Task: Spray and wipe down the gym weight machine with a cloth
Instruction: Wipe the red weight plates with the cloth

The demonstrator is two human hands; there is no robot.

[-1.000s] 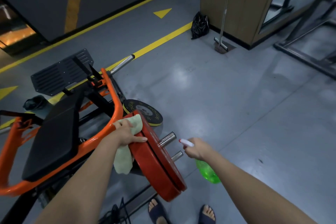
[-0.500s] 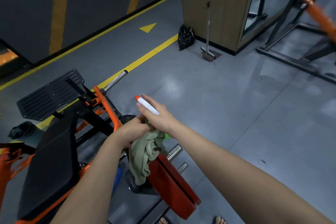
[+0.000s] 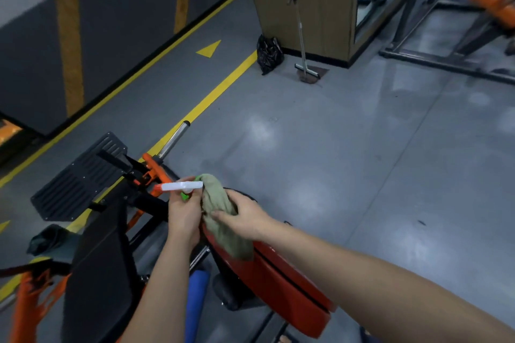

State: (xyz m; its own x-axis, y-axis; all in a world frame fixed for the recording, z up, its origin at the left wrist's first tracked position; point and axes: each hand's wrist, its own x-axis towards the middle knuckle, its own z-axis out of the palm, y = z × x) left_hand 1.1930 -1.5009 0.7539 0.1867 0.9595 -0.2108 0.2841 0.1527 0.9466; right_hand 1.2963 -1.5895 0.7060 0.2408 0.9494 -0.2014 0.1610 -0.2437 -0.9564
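My left hand (image 3: 185, 211) grips the spray bottle (image 3: 181, 186); its white head with the orange tip points left, and the bottle's body is hidden behind the hand. My right hand (image 3: 245, 217) holds the green-grey cloth (image 3: 220, 223), which hangs over the top edge of the red weight plate (image 3: 281, 287). Both hands meet above the weight machine's orange frame (image 3: 152, 167). The machine's black pad (image 3: 100, 273) lies at lower left, its ribbed footplate (image 3: 80, 178) beyond it. A chrome bar (image 3: 174, 138) sticks out toward the yellow floor line.
A blue foam roller (image 3: 196, 301) sits under the machine beside the plate. Farther off, a black bag (image 3: 269, 53) and a squeegee (image 3: 306, 69) stand by a wooden cabinet (image 3: 301, 3). Another machine's frame (image 3: 446, 61) occupies the upper right. Grey floor spreads to the right.
The spray bottle went from my right hand to my left, and the cloth from my left hand to my right. My view has swung up and to the right.
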